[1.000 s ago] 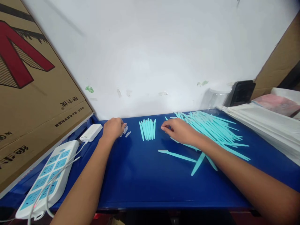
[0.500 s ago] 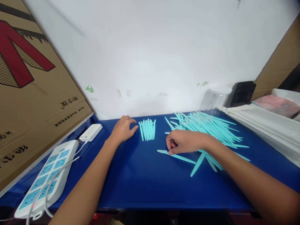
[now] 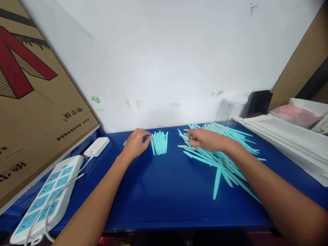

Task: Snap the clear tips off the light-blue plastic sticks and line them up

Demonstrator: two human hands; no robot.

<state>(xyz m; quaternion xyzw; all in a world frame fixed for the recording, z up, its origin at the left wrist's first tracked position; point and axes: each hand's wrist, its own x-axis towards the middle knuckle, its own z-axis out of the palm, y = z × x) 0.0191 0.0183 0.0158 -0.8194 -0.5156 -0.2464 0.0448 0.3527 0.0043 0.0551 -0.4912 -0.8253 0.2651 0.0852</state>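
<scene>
Head view: the row (image 3: 159, 143) lies just beside the half-curled left hand (image 3: 136, 142), the pile (image 3: 222, 162) under the loosely curled right hand (image 3: 207, 139); whether either holds anything, I can't tell.

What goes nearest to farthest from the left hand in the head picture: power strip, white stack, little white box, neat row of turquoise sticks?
1. Neat row of turquoise sticks: just right of the left hand.
2. Little white box: to the hand's left.
3. Power strip: farther left, lower down.
4. White stack: far right.

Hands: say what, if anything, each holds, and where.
Left hand is beside the stick row, right hand over the stick pile; whether they grip anything is unclear.
</scene>
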